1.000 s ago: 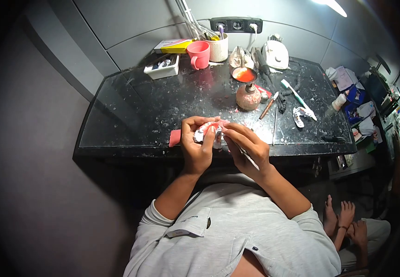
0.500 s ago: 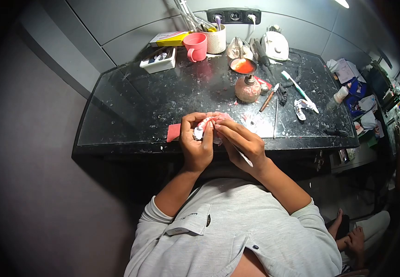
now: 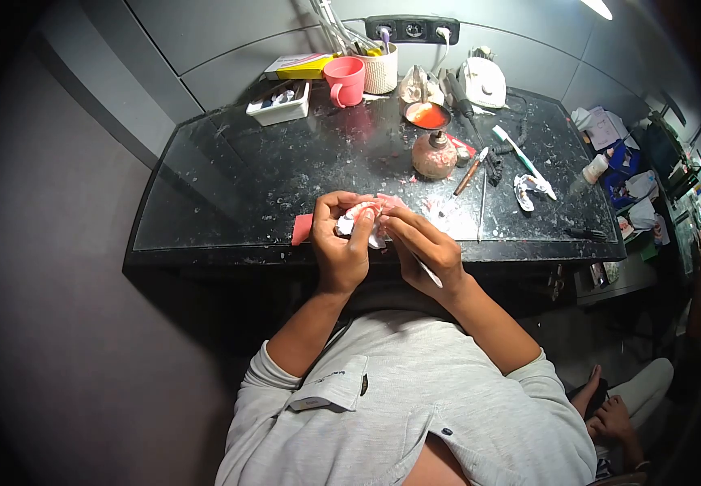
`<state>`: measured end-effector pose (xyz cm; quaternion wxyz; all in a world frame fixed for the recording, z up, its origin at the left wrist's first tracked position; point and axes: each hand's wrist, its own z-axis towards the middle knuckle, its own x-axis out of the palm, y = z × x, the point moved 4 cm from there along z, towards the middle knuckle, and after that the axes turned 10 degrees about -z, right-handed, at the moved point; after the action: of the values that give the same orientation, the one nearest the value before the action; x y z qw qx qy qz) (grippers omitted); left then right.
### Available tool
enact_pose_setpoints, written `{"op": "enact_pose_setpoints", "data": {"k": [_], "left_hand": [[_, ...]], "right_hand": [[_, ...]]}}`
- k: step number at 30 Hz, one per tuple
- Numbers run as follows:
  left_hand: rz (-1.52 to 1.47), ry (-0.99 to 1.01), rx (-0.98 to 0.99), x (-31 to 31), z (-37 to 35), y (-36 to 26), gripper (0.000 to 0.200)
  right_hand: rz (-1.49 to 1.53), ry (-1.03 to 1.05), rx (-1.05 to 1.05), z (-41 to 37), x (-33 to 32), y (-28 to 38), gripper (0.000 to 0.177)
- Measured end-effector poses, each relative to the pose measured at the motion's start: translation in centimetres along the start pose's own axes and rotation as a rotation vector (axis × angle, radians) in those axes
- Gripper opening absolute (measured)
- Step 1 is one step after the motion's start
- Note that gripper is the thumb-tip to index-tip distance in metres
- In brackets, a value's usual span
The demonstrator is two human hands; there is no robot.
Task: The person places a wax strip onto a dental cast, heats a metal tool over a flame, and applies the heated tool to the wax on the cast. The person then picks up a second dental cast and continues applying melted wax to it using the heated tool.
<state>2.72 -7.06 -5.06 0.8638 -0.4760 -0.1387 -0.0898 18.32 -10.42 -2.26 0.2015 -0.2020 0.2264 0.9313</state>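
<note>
The fingers of the left hand (image 3: 339,251) are clamped around the pink and white model (image 3: 352,220), just below the centre of the frame, and its thumb presses on the near face. The fingers of the right hand (image 3: 430,247) are together on a thin tool (image 3: 432,278), of which I see only the pale rear end, pointing to the lower right. The fingertips of this hand meet the edge of the model; the working tip is hidden, so I cannot tell exactly where it touches.

For good work, in my judgement, the left grip should be firm but light on the pink part, because it may be soft. I would brace the right fingertips against the model, make small strokes, and turn the model rather than bend the wrist.

A pink sheet (image 3: 302,229) lies just left of the left hand, on the dark table (image 3: 237,190). Above the right hand, near the centre, stands a flask (image 3: 435,158), with the red-filled dish (image 3: 429,117) behind it. Farther right I find a knife (image 3: 469,176), a toothbrush (image 3: 520,158) and a white arch (image 3: 524,194). At the upper left are the cup (image 3: 345,81) and the tray (image 3: 282,114).
</note>
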Motion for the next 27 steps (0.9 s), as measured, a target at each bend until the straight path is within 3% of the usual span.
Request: {"op": "enact_pose_setpoints", "data": {"k": [22, 27], "left_hand": [[0.022, -0.034, -0.040, -0.29, 0.11, 0.48, 0.028], [0.064, -0.034, -0.043, -0.34, 0.22, 0.31, 0.026]], "right_hand": [[-0.040, 0.035, 0.031, -0.59, 0.57, -0.40, 0.045], [-0.068, -0.017, 0.048, -0.54, 0.41, -0.41, 0.037]]}}
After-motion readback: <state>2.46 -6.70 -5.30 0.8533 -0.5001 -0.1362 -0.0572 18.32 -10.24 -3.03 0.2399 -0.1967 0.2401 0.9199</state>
